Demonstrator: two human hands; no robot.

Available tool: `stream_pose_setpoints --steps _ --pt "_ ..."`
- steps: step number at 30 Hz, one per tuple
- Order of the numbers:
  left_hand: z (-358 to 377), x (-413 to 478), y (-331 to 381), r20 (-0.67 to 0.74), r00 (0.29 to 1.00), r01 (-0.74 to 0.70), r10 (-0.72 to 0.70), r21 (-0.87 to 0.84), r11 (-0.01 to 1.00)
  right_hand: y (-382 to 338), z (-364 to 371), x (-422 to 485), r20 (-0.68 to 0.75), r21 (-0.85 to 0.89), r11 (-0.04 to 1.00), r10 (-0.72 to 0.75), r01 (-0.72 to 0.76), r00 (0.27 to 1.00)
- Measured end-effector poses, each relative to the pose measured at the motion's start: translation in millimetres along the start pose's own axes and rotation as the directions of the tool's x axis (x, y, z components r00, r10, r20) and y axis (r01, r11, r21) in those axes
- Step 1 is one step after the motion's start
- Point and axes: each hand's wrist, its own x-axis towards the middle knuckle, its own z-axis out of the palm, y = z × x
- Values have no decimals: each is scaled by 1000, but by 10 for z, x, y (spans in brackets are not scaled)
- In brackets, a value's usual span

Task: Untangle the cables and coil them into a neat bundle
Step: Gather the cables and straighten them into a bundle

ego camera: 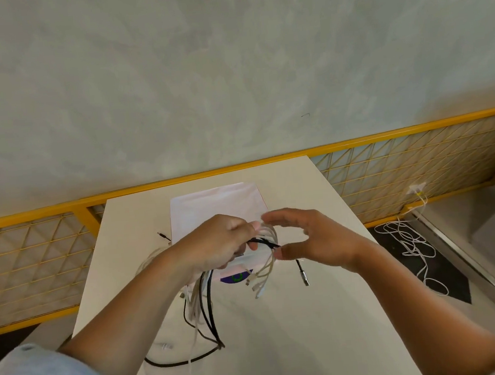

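My left hand [219,242] grips a bunch of white and black cables [204,300] above the white table [284,335]. Loops stick out past its fingers to the right, and several plug ends [257,286] dangle below them. Long black and white strands hang down from the fist and trail onto the table near its left edge. My right hand [314,239] hovers just right of the loops with fingers spread and slightly bent, its thumb tip by a black strand [263,241]. It holds nothing that I can see. A black plug [303,274] hangs below that hand.
A white flat pad or envelope [216,207] lies at the table's far middle, with a purple and green mark [237,278] at its near edge. A yellow mesh fence [419,164] runs behind the table. More white cable [411,241] lies on the floor to the right.
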Motion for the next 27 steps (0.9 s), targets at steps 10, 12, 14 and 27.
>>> stream_pose_setpoints --steps 10,12,14,27 --pt "40 -16 68 -46 996 -75 80 105 992 -225 9 62 100 168 982 -99 81 990" --pt "7 -41 66 -14 999 -42 42 25 999 -192 5 63 78 208 974 -110 92 991" --pt "-30 -80 54 29 1000 -4 6 -65 998 -144 -10 60 49 244 965 -115 100 992" --pt "-215 -263 -205 215 977 7 8 -67 998 316 -266 -4 -106 234 972 37 -11 994"
